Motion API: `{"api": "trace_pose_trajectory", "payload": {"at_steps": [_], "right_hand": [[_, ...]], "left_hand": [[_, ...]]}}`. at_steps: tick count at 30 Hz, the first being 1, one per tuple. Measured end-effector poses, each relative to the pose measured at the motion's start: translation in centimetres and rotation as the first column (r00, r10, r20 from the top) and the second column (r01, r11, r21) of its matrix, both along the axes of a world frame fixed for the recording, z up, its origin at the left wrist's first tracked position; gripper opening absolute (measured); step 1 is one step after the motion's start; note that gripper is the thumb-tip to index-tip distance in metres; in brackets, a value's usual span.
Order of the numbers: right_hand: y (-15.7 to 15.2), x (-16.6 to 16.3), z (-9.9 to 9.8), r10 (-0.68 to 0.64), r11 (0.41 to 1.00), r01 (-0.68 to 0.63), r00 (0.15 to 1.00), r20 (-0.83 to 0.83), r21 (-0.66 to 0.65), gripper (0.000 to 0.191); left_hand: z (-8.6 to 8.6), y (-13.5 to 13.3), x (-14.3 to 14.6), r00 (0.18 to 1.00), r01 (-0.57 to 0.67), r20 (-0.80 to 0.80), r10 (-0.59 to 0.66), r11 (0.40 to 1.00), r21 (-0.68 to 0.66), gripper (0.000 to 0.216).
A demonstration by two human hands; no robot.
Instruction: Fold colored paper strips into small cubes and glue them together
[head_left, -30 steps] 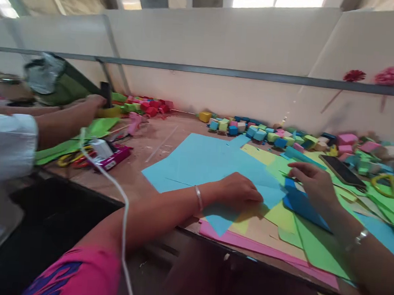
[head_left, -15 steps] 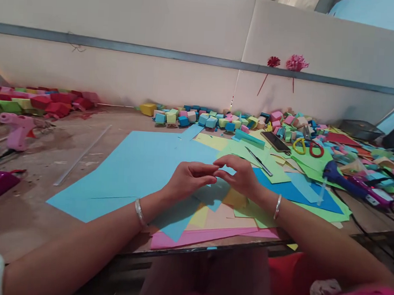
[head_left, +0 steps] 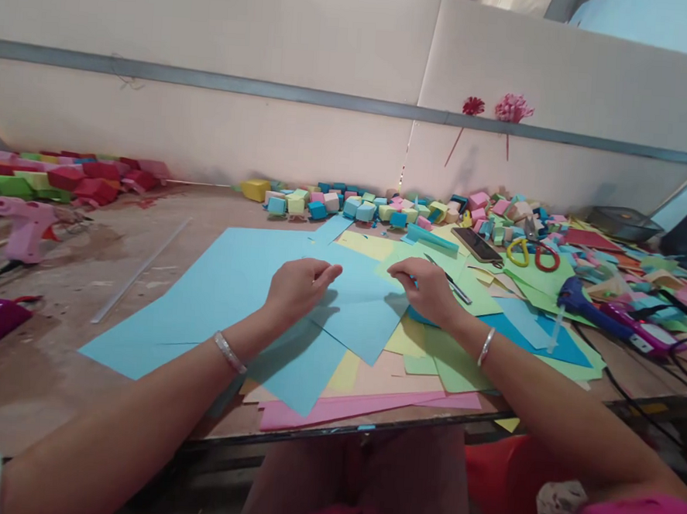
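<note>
My left hand (head_left: pixel 299 289) hovers above large light-blue paper sheets (head_left: pixel 219 280), thumb pressed against its curled fingers. Whatever it may pinch is hidden. To its right, apart from it, my right hand (head_left: pixel 428 287) is held over the sheets' right side, fingers bent in towards the thumb; I cannot make out anything in them. A slim silver tool with a dark tip (head_left: pixel 459 292) lies just beyond the right hand, on light-green paper (head_left: pixel 483 303). Yellow, peach and pink sheets (head_left: pixel 369 406) stick out beneath the blue ones at the table's front edge.
Small coloured paper boxes (head_left: pixel 352 209) line the wall, with red and green ones (head_left: pixel 95 189) at left. A phone (head_left: pixel 477 245), scissors (head_left: pixel 533 255) and a blue-purple glue gun (head_left: pixel 601 313) with cables lie right. A pink glue gun (head_left: pixel 25 230) and clear stick (head_left: pixel 142 269) are left.
My hands, whose fingertips met over the blue paper, have parted. The left has moved left and slightly up; the right has shifted only a little, its fingers curling more.
</note>
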State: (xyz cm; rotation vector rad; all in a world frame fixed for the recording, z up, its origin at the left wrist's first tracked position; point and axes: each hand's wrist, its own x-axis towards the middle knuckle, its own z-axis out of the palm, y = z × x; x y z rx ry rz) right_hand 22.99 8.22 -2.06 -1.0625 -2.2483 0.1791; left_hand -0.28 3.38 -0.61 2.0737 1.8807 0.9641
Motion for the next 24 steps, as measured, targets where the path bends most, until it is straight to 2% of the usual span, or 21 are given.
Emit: {"api": "trace_pose_trajectory", "payload": {"at_steps": [2,4,8,10,13,15,16,17,19,24], "right_hand": [[0.7,0.5,-0.2,-0.044,0.998,0.046,0.998,0.047,-0.049,0.016],[1.0,0.8,-0.6,-0.032,0.996,0.039,0.996,0.081,-0.086,0.017],[0.9,0.7,-1.3,-0.01,0.986,0.026,0.995,0.095,-0.167,0.039],[0.9,0.6,-1.4,-0.011,0.978,0.023,0.998,0.058,-0.209,0.042],[1.0,0.5,-1.1,-0.012,0.963,0.001,0.999,-0.041,-0.268,0.025],[1.1,0.6,-0.8,-0.014,0.954,-0.024,0.992,-0.124,-0.3,0.008],[1.1,0.6,-0.6,-0.017,0.949,-0.037,0.986,-0.168,-0.314,0.01],[1.1,0.6,-0.5,-0.024,0.943,-0.049,0.976,-0.214,-0.328,0.014],[1.1,0.7,-0.4,-0.048,0.933,-0.066,0.951,-0.305,-0.353,0.022],[1.2,0.7,-0.5,-0.089,0.902,-0.156,0.844,-0.528,-0.402,0.052]], "left_hand": [[-0.1,0.6,-0.9,0.997,-0.013,-0.074,0.012,1.0,-0.02,0.033],[-0.5,0.8,-1.2,0.993,-0.02,-0.121,0.014,0.998,-0.052,0.036],[-1.2,0.5,-0.7,0.994,0.002,-0.11,-0.017,0.99,-0.139,0.069],[-1.2,0.4,-0.4,0.998,0.005,-0.056,-0.015,0.985,-0.171,0.076],[-0.9,0.6,-0.5,0.997,0.006,0.075,0.008,0.982,-0.191,0.065],[-0.8,0.8,-0.7,0.982,0.026,0.187,0.011,0.981,-0.194,0.041],[-0.7,0.9,-0.9,0.968,0.04,0.249,0.011,0.98,-0.196,0.028],[-0.7,0.9,-1.1,0.949,0.052,0.315,0.014,0.978,-0.201,0.02],[-0.7,1.1,-1.3,0.891,0.069,0.454,0.034,0.975,-0.209,0.022],[-1.1,0.9,-1.1,0.656,0.102,0.749,0.097,0.971,-0.215,0.032]]}}
